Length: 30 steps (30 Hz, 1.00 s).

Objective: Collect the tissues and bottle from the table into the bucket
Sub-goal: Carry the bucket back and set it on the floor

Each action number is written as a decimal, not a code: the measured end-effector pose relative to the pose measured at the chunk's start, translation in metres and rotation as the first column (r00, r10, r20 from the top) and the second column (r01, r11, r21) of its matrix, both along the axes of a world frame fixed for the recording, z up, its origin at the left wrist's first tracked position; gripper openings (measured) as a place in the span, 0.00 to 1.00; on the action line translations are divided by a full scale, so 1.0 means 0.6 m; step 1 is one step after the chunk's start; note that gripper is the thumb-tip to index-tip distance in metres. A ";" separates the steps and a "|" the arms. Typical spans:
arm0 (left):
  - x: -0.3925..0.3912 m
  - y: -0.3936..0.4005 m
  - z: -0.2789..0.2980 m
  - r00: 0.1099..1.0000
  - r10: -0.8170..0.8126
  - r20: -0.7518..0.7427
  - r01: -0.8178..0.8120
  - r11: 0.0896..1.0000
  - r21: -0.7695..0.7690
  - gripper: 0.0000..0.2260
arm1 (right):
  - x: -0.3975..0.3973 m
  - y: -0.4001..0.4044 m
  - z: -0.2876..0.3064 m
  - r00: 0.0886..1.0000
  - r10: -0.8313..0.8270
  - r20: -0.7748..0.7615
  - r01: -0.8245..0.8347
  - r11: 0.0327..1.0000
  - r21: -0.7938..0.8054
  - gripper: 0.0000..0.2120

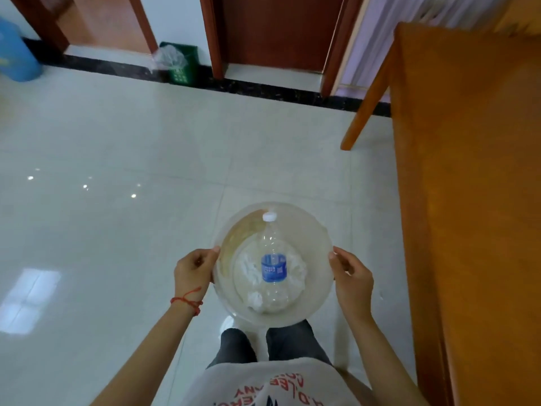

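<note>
Gripped at opposite rim edges by left hand (pixel 194 269) and right hand (pixel 351 278): clear round plastic bucket (pixel 314 244), held over pale tiled floor (pixel 117 159). Inside, white crumpled tissues (pixel 254 298) under blue-labelled clear plastic bottle (pixel 273 266). Beyond, bare orange wooden table (pixel 468 171). Collecting apparently finished; next, probably just steady carrying.

The shirt (pixel 272 388) bears red upside-down lettering, partly legible; the bottle (pixel 273 266) label's print is unreadable.
</note>
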State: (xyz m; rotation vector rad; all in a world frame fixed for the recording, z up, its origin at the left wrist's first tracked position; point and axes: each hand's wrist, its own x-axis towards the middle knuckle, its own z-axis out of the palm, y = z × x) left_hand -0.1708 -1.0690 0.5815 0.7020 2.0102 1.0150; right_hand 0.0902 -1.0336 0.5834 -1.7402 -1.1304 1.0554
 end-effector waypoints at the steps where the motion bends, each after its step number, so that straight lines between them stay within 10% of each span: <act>1: 0.003 0.028 -0.002 1.000 -0.010 0.004 0.010 1.000 -0.004 0.11 | 0.003 0.025 -0.005 1.000 -0.016 0.000 0.016 1.000 -0.004 0.10; 30: 0.114 0.981 -0.031 0.965 -0.261 0.003 0.261 0.965 0.003 0.12 | 0.112 0.858 -0.038 0.966 -0.256 0.030 0.256 0.967 0.011 0.11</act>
